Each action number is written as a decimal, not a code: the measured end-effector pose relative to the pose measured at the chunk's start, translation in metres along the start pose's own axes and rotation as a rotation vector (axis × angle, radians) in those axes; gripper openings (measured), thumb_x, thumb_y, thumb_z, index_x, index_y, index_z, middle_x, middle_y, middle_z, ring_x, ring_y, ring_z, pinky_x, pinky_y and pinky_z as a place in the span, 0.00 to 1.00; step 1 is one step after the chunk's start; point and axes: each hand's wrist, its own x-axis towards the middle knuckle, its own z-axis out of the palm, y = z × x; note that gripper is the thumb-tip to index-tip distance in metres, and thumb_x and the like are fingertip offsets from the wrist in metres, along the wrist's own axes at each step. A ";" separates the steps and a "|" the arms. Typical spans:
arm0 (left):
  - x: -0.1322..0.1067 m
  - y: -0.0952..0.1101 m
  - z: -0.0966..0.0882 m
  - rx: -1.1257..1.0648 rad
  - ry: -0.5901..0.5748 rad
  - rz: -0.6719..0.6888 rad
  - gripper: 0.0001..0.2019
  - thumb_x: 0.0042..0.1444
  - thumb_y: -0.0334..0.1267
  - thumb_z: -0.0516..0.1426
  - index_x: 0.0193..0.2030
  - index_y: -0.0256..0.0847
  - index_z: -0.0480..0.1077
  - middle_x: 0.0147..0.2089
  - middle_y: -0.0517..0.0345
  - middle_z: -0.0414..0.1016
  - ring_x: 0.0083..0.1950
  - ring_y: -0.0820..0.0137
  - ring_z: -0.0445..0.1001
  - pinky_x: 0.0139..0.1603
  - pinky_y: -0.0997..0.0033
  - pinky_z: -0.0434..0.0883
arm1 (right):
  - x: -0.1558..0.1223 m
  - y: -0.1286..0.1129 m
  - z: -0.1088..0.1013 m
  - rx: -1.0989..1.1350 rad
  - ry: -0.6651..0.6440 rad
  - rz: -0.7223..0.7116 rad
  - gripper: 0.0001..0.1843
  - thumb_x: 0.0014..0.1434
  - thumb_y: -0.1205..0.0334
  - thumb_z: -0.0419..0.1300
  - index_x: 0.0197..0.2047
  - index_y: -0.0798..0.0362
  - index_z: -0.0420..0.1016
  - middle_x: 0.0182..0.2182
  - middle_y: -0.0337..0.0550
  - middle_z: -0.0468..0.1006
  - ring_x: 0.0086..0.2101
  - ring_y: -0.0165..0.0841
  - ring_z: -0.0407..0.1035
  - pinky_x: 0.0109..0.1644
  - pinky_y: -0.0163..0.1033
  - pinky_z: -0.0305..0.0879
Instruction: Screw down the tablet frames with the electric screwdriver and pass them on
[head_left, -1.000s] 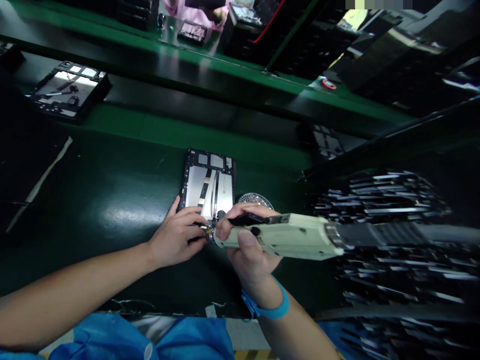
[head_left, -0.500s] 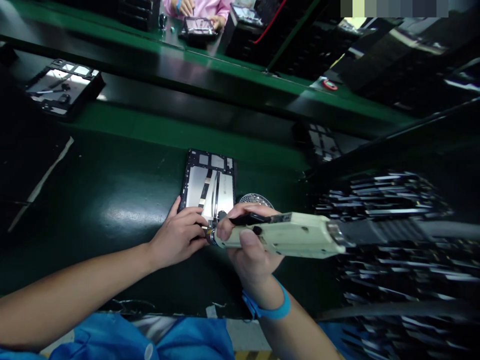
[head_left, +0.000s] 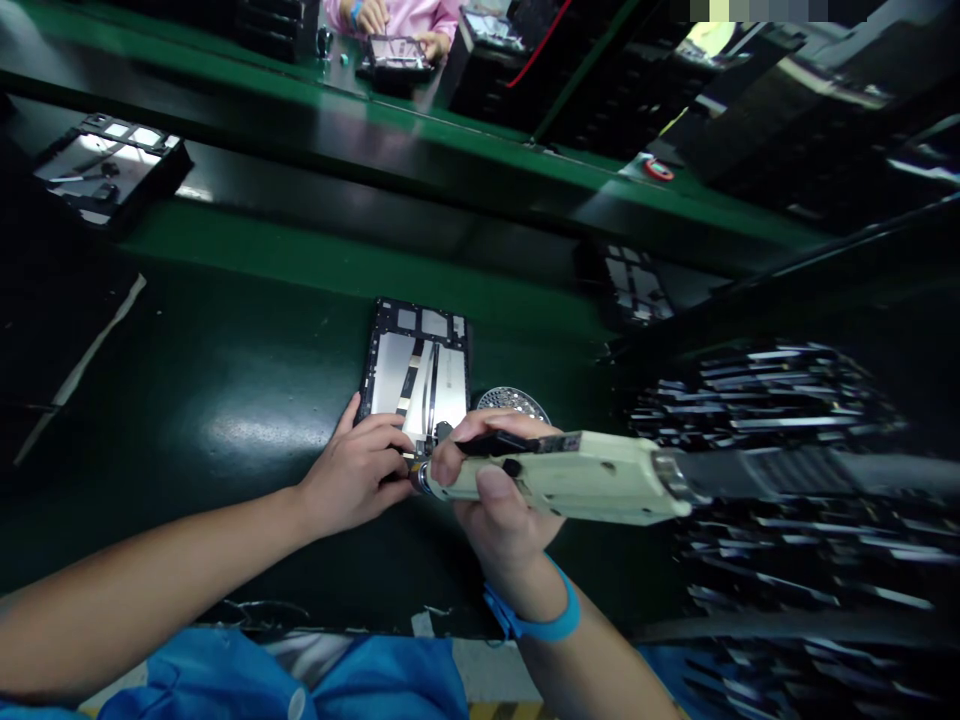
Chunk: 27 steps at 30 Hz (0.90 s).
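A tablet housing with a black rim, silvery inside and dark ribbon cables lies on the dark green bench in front of me. My left hand grips its lower left edge with bent fingers, and the fingertips rest close to the tool's nose. My right hand is wrapped round a cream electric screwdriver, held nearly level with its nose at the housing's lower edge. The screwdriver's bit and the spot it meets are hidden by my fingers. A blue band circles my right wrist.
Just right of the housing sits a round perforated metal dish. Stacked dark parts crowd the right side, under the tool's grey cable. Housings lie along the belt behind. Across it, a co-worker's hands hold another device.
The housings on the belt have shifted slightly left. The screwdriver's rear end has dropped a little, while my left hand and the housing before me stay put.
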 end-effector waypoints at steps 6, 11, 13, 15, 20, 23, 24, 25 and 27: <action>0.000 0.000 0.000 -0.011 -0.017 -0.003 0.05 0.59 0.31 0.66 0.35 0.41 0.74 0.50 0.58 0.82 0.64 0.58 0.74 0.76 0.27 0.41 | 0.001 -0.001 0.000 -0.022 -0.002 0.003 0.15 0.65 0.58 0.63 0.55 0.43 0.73 0.42 0.40 0.75 0.23 0.28 0.73 0.24 0.40 0.72; 0.000 -0.001 0.000 -0.015 -0.003 -0.011 0.05 0.59 0.30 0.66 0.35 0.41 0.75 0.50 0.58 0.82 0.64 0.57 0.74 0.76 0.27 0.43 | 0.001 -0.003 0.000 -0.012 0.008 -0.005 0.15 0.64 0.57 0.64 0.55 0.42 0.73 0.41 0.38 0.75 0.22 0.28 0.72 0.24 0.39 0.72; 0.001 -0.002 0.001 -0.016 0.003 -0.016 0.05 0.59 0.31 0.66 0.35 0.41 0.75 0.49 0.58 0.82 0.64 0.57 0.74 0.76 0.27 0.43 | 0.000 -0.002 0.001 0.003 0.008 0.005 0.15 0.64 0.58 0.65 0.54 0.43 0.74 0.41 0.39 0.75 0.22 0.28 0.73 0.23 0.39 0.72; -0.001 -0.004 0.002 -0.010 -0.001 -0.009 0.05 0.59 0.31 0.66 0.35 0.41 0.75 0.50 0.58 0.82 0.65 0.56 0.73 0.75 0.27 0.43 | -0.001 -0.001 0.002 0.009 0.002 0.015 0.15 0.64 0.59 0.64 0.54 0.43 0.74 0.41 0.39 0.75 0.22 0.29 0.73 0.24 0.40 0.72; -0.009 -0.002 -0.003 0.047 0.017 0.025 0.03 0.63 0.36 0.66 0.37 0.43 0.77 0.52 0.57 0.81 0.68 0.54 0.70 0.75 0.25 0.42 | 0.010 -0.012 -0.004 -0.047 0.111 -0.046 0.14 0.63 0.58 0.65 0.52 0.44 0.74 0.39 0.37 0.75 0.21 0.27 0.72 0.24 0.39 0.73; 0.000 0.005 -0.008 0.129 0.044 0.078 0.04 0.67 0.36 0.62 0.40 0.44 0.79 0.49 0.55 0.80 0.63 0.56 0.72 0.73 0.29 0.50 | 0.028 -0.025 -0.024 -0.114 0.308 -0.164 0.11 0.62 0.58 0.65 0.47 0.47 0.75 0.36 0.37 0.75 0.20 0.27 0.71 0.22 0.37 0.70; 0.009 0.008 -0.008 0.157 0.037 0.099 0.06 0.68 0.36 0.60 0.41 0.43 0.79 0.46 0.54 0.80 0.58 0.58 0.74 0.71 0.34 0.58 | 0.034 -0.028 -0.033 -0.151 0.373 -0.204 0.10 0.61 0.59 0.65 0.46 0.48 0.75 0.35 0.37 0.74 0.20 0.28 0.70 0.21 0.37 0.70; 0.021 0.011 -0.006 0.183 0.020 0.121 0.08 0.69 0.37 0.59 0.41 0.42 0.79 0.43 0.54 0.79 0.53 0.60 0.75 0.66 0.41 0.65 | 0.039 -0.030 -0.043 -0.194 0.439 -0.244 0.09 0.60 0.60 0.65 0.45 0.48 0.74 0.34 0.37 0.74 0.19 0.28 0.70 0.21 0.38 0.69; 0.050 0.020 0.006 0.238 -0.035 0.171 0.12 0.71 0.39 0.56 0.38 0.40 0.79 0.37 0.53 0.77 0.44 0.62 0.74 0.54 0.52 0.72 | 0.045 -0.029 -0.062 -0.289 0.558 -0.292 0.09 0.58 0.62 0.65 0.43 0.48 0.74 0.33 0.37 0.74 0.18 0.28 0.68 0.20 0.38 0.67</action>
